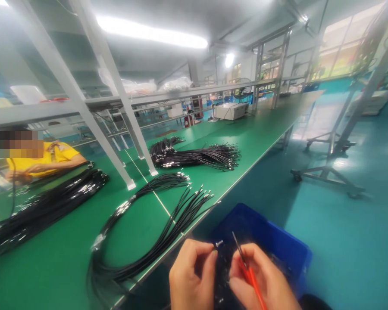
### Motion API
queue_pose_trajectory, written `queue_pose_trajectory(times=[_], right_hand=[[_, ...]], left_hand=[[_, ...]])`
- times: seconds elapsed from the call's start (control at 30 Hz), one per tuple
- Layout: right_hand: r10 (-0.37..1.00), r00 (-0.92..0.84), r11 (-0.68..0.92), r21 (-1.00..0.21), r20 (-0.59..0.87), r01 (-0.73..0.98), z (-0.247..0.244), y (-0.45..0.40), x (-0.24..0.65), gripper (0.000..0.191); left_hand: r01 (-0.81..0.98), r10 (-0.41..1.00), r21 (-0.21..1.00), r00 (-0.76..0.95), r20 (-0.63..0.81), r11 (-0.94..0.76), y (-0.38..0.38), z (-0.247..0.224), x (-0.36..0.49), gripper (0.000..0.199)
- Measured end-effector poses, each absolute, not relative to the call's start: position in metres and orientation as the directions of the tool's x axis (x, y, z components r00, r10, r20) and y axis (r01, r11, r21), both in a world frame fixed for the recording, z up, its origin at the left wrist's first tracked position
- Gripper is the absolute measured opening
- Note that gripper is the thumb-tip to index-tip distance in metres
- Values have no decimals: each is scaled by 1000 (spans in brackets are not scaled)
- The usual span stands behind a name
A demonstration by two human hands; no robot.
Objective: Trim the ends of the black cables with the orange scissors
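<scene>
My left hand [194,271] is closed in a pinch above the blue bin. At its fingertips sits a small silver connector [219,243], probably a cable end; the rest of it is hidden. My right hand [261,271], a short way to the right, grips a thin tool with a red handle [255,284] and a narrow metal shaft pointing up and left, much like a small screwdriver. Beside my hands, a looped bundle of black cables [168,228] with pale metal tips lies on the green table [67,249].
The blue bin [278,241] stands below the table's edge, with small dark and shiny bits inside. More black cables [197,157] lie further back. At left, a person in yellow [61,153] sits behind another cable pile [48,198]. Grey shelf posts [106,155] rise from the table.
</scene>
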State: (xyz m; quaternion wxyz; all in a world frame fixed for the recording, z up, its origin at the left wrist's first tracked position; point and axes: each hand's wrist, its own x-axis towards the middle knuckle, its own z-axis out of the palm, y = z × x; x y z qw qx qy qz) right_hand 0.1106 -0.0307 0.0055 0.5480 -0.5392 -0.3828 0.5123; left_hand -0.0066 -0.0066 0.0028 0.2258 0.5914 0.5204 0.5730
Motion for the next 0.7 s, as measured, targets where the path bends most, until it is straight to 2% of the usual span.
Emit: queue_pose_trajectory(times=[0.13, 0.3, 0.47, 0.53, 0.7], right_hand=[[954, 276, -37, -962, -114, -271, 14, -23, 109, 21], [957, 211, -91, -898, -198, -429, 17, -16, 105, 31], [927, 287, -112, -908, -243, -405, 1, -4, 98, 36], [923, 324, -81, -928, -208, -365, -7, 0, 97, 37], [925, 343, -54, -952, -161, -300, -11, -4, 104, 30]], left_hand=[[418, 829, 795, -151, 539, -440, -9, 1, -3, 11], [568, 767, 659, -73, 637, -493, -12, -4, -2, 11], [657, 707, 541, -18, 707, -525, -15, -9, -1, 15], [637, 721, 568, -28, 692, -521, -14, -9, -1, 15], [431, 839, 783, -96, 535, -449, -9, -4, -5, 12]])
